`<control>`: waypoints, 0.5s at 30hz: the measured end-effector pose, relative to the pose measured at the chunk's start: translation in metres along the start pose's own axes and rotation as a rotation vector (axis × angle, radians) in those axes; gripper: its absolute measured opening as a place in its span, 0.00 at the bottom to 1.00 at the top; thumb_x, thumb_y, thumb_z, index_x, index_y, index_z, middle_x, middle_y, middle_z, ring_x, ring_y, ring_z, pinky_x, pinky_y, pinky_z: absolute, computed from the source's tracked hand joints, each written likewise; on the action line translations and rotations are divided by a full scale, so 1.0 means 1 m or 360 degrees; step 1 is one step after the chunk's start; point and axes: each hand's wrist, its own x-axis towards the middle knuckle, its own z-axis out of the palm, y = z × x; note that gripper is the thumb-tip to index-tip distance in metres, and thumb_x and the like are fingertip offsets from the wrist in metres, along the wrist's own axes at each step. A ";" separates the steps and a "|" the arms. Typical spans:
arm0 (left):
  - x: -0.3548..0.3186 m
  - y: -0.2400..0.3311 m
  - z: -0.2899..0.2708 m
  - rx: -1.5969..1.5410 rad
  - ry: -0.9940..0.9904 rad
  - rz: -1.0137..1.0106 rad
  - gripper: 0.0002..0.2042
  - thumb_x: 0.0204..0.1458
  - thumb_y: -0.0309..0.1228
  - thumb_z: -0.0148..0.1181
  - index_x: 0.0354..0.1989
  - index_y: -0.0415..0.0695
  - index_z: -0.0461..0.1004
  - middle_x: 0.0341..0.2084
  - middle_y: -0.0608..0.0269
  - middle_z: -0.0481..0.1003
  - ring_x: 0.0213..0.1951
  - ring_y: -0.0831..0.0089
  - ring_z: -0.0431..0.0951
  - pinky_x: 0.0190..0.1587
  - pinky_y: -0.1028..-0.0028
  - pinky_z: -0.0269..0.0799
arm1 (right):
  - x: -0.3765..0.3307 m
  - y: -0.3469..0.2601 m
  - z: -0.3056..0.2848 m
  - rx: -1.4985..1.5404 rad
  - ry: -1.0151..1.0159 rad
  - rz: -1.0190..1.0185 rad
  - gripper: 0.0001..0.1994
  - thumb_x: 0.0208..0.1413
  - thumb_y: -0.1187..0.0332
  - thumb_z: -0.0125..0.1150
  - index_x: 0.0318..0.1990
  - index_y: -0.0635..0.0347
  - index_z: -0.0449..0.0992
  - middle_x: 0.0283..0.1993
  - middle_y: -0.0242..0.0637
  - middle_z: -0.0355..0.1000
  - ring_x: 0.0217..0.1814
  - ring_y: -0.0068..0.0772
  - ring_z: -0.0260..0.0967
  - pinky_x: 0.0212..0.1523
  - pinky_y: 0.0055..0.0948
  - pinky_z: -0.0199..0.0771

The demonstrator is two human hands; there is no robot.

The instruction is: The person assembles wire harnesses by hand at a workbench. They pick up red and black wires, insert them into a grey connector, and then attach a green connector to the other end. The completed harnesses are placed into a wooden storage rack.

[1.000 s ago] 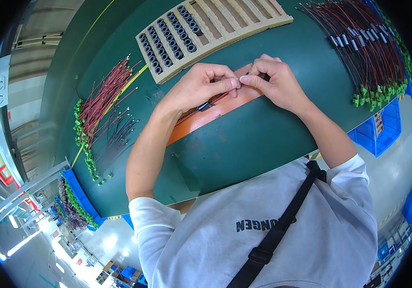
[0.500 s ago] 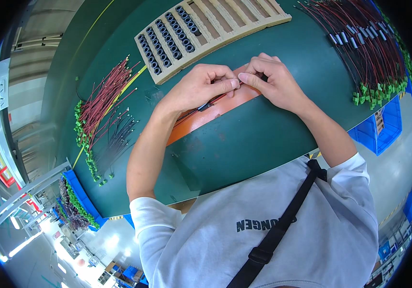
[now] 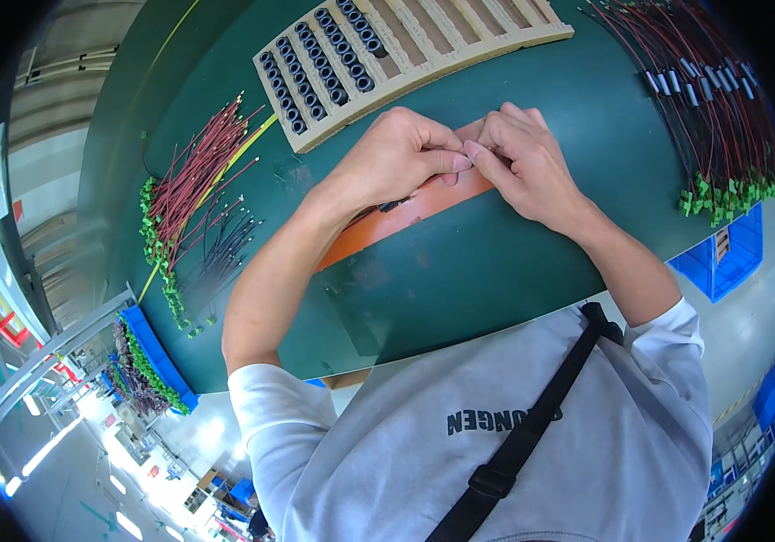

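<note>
We hold the fingertips of our bare left hand (image 3: 396, 155) and bare right hand (image 3: 532, 169) together in narrow pinches; we cannot tell what they grip. At their eight o'clock, a small black cylinder (image 3: 394, 205) lies over our flat orange strip (image 3: 441, 200); at eleven sits our beige slotted tray (image 3: 405, 81).

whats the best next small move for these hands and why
Perhaps the bare right hand could lift its thumb slightly to open a view: it meets the bare left hand above the long, flat orange strip, and whatever lies between them is hidden, so whether anything lines up there cannot be told.
</note>
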 end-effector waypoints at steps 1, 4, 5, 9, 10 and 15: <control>0.001 0.002 0.000 -0.0016 0.0000 -0.0042 0.06 0.59 0.26 0.65 0.40 0.36 0.85 0.23 0.65 0.81 0.26 0.83 0.73 0.29 0.77 0.70 | 0.000 0.000 0.000 0.0026 0.0008 -0.0002 0.09 0.62 0.68 0.62 0.30 0.59 0.72 0.28 0.33 0.73 0.33 0.37 0.64 0.44 0.36 0.61; 0.001 0.000 0.002 -0.0017 0.0060 -0.0087 0.06 0.59 0.25 0.65 0.40 0.36 0.85 0.21 0.66 0.80 0.24 0.83 0.73 0.28 0.76 0.70 | 0.002 0.000 0.002 0.0076 0.0023 0.0008 0.10 0.62 0.68 0.62 0.30 0.58 0.72 0.29 0.32 0.73 0.32 0.36 0.64 0.43 0.36 0.61; 0.002 0.003 0.001 -0.0011 0.0023 -0.0116 0.06 0.59 0.25 0.65 0.40 0.36 0.84 0.23 0.66 0.80 0.25 0.83 0.73 0.29 0.76 0.70 | 0.002 0.001 0.002 0.0076 0.0023 0.0021 0.10 0.62 0.67 0.62 0.30 0.58 0.72 0.29 0.32 0.73 0.32 0.36 0.64 0.43 0.36 0.61; -0.003 -0.005 -0.011 -0.0063 -0.0052 0.0056 0.08 0.62 0.27 0.62 0.43 0.36 0.83 0.29 0.63 0.81 0.30 0.80 0.75 0.35 0.75 0.72 | 0.005 0.000 -0.002 0.0149 -0.0053 0.0169 0.10 0.63 0.65 0.63 0.30 0.58 0.73 0.27 0.31 0.71 0.32 0.33 0.63 0.43 0.35 0.60; -0.009 -0.009 -0.014 -0.0095 -0.0054 0.0160 0.08 0.62 0.27 0.62 0.44 0.36 0.82 0.31 0.62 0.82 0.32 0.79 0.76 0.37 0.74 0.73 | 0.005 -0.003 -0.003 0.0148 -0.0067 0.0155 0.10 0.63 0.65 0.63 0.31 0.58 0.73 0.27 0.30 0.69 0.32 0.33 0.62 0.42 0.34 0.59; -0.077 -0.027 0.007 0.0704 0.0777 0.0417 0.17 0.50 0.31 0.72 0.46 0.35 0.81 0.40 0.55 0.79 0.41 0.64 0.78 0.47 0.66 0.75 | 0.006 -0.002 -0.003 0.0106 0.0052 0.0108 0.10 0.63 0.65 0.63 0.30 0.57 0.73 0.25 0.29 0.63 0.31 0.31 0.60 0.41 0.34 0.59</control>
